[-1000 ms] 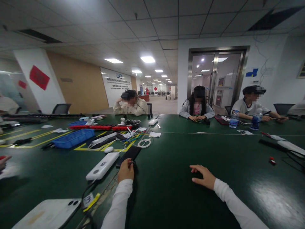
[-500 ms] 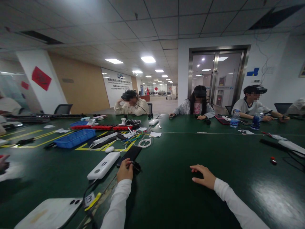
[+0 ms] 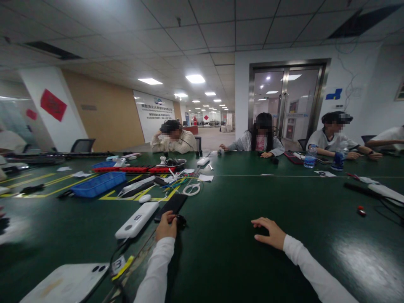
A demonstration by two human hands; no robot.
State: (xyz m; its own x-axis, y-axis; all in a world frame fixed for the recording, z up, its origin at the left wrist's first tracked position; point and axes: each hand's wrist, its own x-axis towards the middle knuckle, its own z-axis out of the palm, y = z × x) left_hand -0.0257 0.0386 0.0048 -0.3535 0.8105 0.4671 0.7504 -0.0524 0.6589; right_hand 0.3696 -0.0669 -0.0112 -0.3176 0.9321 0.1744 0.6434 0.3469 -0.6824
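Note:
On the green table [image 3: 227, 219], my left hand [image 3: 166, 226] pinches a small black object [image 3: 181, 221], too dark to make out clearly. Just beyond that hand lies a black phone-like slab [image 3: 171, 206], and to its left a white power bank [image 3: 137, 219] with a cable. My right hand [image 3: 270, 233] is held over the table on the right, fingers apart, holding nothing. At the lower left rests a white phone [image 3: 65, 283], near a numbered tag [image 3: 118, 264] on a black cable.
A blue tray [image 3: 99, 184], a coiled white cable [image 3: 191, 190] and loose wires lie beyond on the left. Two bottles [image 3: 310, 156] stand at the far right. A small red object [image 3: 361, 211] is at the right. Several people sit across the table.
Both my hands stay almost where they were. Across the table, one person's hand has moved left with a small object beside it, and a person at the far right has leaned in.

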